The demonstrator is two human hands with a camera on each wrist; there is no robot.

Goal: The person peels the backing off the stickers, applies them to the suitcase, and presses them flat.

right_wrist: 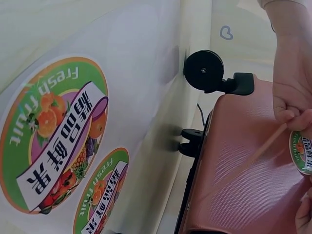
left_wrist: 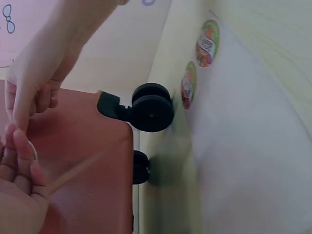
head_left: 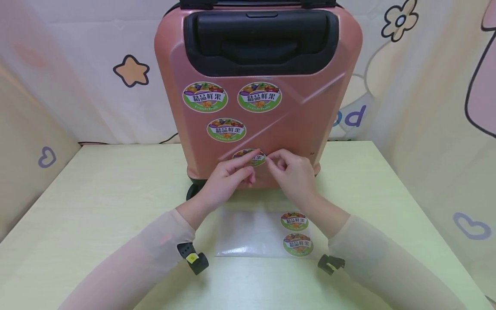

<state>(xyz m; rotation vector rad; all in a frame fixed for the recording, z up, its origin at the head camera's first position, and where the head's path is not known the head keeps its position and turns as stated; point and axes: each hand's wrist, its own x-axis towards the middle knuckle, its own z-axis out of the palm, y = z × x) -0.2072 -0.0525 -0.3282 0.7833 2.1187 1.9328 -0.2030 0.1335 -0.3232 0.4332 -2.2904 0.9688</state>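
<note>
Indoors, suitcase on pale table, cartoon backdrop.

We read "精品鲜果" and "Fresh fruit" on oval stickers on the suitcase and the sheet before it; "od" on the backdrop behind.

Rose-pink all over, that suitcase on the far side, set off by a black handle panel and black wheels, its oval stickers flashing green, purple and multicoloured fruit behind dark lettering on a white band! Below, a pale yellow-green table carries a whitish sheet, and behind, the cream-white backdrop answers with a black-outlined orange star at left and purple hearts left and right!
</note>
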